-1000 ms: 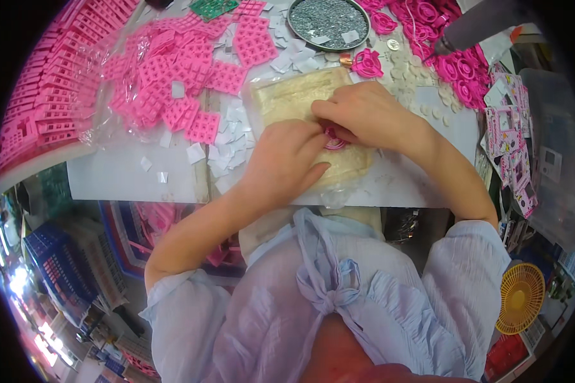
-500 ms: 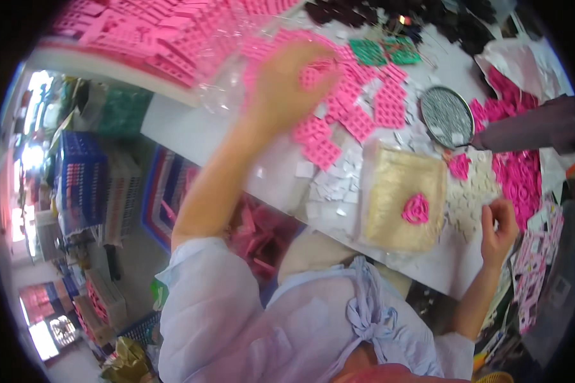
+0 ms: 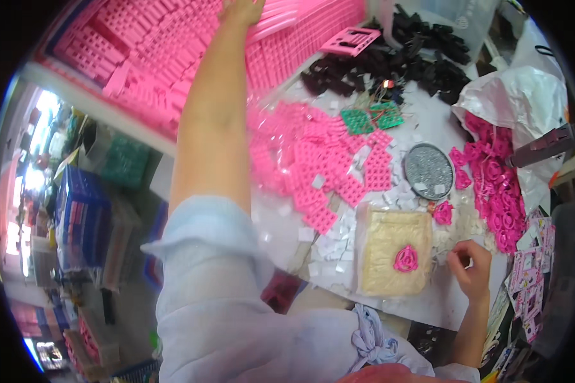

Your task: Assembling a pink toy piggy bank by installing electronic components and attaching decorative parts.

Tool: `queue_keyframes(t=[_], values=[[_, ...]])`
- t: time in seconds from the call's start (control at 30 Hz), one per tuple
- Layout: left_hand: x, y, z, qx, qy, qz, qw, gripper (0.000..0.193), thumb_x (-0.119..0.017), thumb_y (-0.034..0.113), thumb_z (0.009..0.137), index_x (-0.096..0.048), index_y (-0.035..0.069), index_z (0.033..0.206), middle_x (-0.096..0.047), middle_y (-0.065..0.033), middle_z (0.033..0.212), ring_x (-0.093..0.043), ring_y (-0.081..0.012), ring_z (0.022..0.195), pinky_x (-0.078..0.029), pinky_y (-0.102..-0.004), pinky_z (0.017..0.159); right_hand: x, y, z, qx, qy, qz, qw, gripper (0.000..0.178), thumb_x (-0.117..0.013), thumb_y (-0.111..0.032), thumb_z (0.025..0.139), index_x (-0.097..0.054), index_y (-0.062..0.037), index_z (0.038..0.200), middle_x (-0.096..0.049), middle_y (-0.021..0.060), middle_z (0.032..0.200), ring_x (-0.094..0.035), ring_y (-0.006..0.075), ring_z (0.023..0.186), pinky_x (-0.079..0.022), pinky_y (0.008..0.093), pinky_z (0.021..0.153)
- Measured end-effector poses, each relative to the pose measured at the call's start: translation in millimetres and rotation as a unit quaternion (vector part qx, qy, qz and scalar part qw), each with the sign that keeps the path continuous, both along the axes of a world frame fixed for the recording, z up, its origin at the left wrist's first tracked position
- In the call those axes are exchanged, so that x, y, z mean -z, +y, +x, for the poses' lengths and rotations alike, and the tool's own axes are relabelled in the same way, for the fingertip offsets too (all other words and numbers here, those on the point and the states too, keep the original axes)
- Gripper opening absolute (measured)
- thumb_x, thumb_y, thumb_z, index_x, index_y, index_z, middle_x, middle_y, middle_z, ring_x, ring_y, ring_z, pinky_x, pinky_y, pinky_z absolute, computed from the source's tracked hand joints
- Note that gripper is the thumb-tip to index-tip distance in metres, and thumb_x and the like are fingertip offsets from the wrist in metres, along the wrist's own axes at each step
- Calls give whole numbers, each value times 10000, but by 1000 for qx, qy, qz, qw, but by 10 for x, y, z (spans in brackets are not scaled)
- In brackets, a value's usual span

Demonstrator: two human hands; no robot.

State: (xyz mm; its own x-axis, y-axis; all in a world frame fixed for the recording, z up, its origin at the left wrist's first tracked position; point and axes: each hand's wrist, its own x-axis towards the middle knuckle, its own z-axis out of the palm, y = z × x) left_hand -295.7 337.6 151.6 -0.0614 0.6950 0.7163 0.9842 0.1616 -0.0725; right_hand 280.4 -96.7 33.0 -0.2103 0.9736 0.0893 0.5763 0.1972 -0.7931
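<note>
My left hand (image 3: 241,11) reaches over the far tray (image 3: 140,137) of pink plastic parts (image 3: 153,51), partly cut off by the upper edge. Its visible fingers look spread, with nothing seen in them. My right hand (image 3: 471,268) hovers low at the right of the table with fingers curled and thumb bent toward them; whether something small is between them I cannot make out. Nearest to it is a yellowish block wrapped in clear plastic (image 3: 389,281), with a pink loop-shaped piece (image 3: 405,258) on top. Small whitish pieces (image 3: 450,239) lie beside that hand.
Pink gridded pads (image 3: 322,163) are heaped mid-table, near green circuit boards (image 3: 357,121). A round dish (image 3: 429,171) holds tiny grey metal pieces. Black parts (image 3: 345,73) pile up at the back. A dark tool (image 3: 543,145) juts in near pink pieces (image 3: 504,198) spilling from a white bag (image 3: 523,96).
My left hand has moved away from the pink gridded pads, up and left to the far tray. My right hand stays curled near the block. The whole view has shifted toward the far side.
</note>
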Motion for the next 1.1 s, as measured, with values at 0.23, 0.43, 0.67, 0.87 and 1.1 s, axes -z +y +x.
queue_keyframes(t=[0.23,0.43,0.67,0.87,1.1], values=[[-238,105,-210,105,-98,28,989,393,-617,408,919,-722,158,1204,-721,-124,1134,-656,-317,1081,-475,-489,963,109,-246,305,64,-6,-1,998,97,-728,-10,807,-634,-17,827,-577,29,663,-547,94,554,-439,241,527],[-205,-1764,1174,295,56,234,925,263,-704,227,919,-738,119,1157,-677,-53,946,-562,-233,879,-422,-379,820,122,-127,-89,60,135,75,986,160,-723,-17,811,-648,-7,952,-601,10,740,-570,81,668,-467,240,619],[982,-4334,2535,497,-88,-54,862,454,-795,55,754,-702,45,1199,-639,-95,1134,-594,-265,934,-428,-386,805,-68,156,-1177,-24,581,-205,787,580,-617,-124,942,-406,-30,1475,-637,143,1210,-655,200,1005,-552,297,832],[1000,-4750,2629,412,-503,-134,748,710,-684,32,847,-402,43,1499,-549,-187,1323,-595,-268,1054,-472,-414,947,203,-142,-455,-39,537,-269,798,393,-656,-112,931,-565,25,1287,-710,101,1010,-699,162,833,-568,276,716],[1284,-4695,2845,381,-688,-278,552,784,-552,25,967,-136,127,1623,-521,-148,1352,-575,-174,1097,-488,-313,921,19,-316,170,-170,241,-280,914,451,-724,-224,906,-608,-50,1305,-723,57,1044,-682,139,943,-561,314,794]])
